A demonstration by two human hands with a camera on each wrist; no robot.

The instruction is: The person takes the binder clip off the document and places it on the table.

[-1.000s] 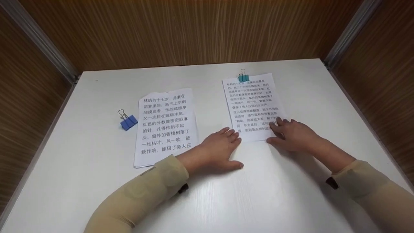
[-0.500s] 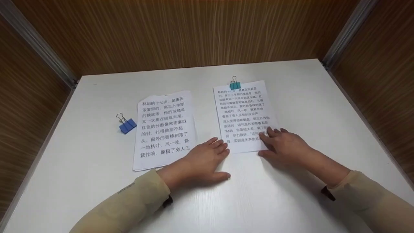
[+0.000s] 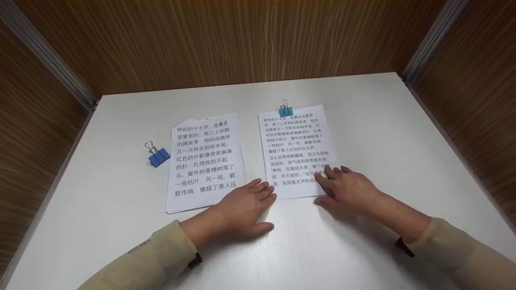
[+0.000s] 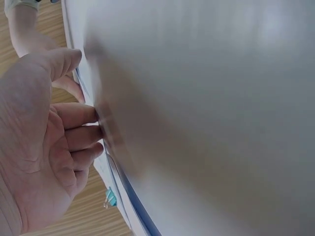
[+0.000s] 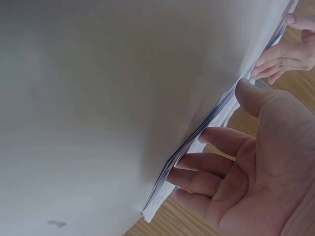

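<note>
A stack of printed paper sheets (image 3: 296, 149) lies on the white table, a teal binder clip (image 3: 286, 112) fixed at its top edge. My right hand (image 3: 348, 187) rests its fingers on the lower right corner of this stack, with the thumb along the bottom edge. Flat and spread, my left hand (image 3: 246, 207) has its fingertips right at the lower left edge. The right wrist view shows loosely bent fingers (image 5: 197, 181) against the paper. To the left lies a second printed stack (image 3: 203, 161), its top edge uneven, partly overlapped by the left hand.
A blue binder clip (image 3: 159, 157) lies just left of the second stack, its wire handles pointing away from me. Wood-grain panels (image 3: 242, 44) wall in the white table (image 3: 80, 193) at the back and both sides.
The stack with the teal clip has slid left and towards me, nearer the other stack. Both hands have moved along with it; the second stack and blue clip stay put.
</note>
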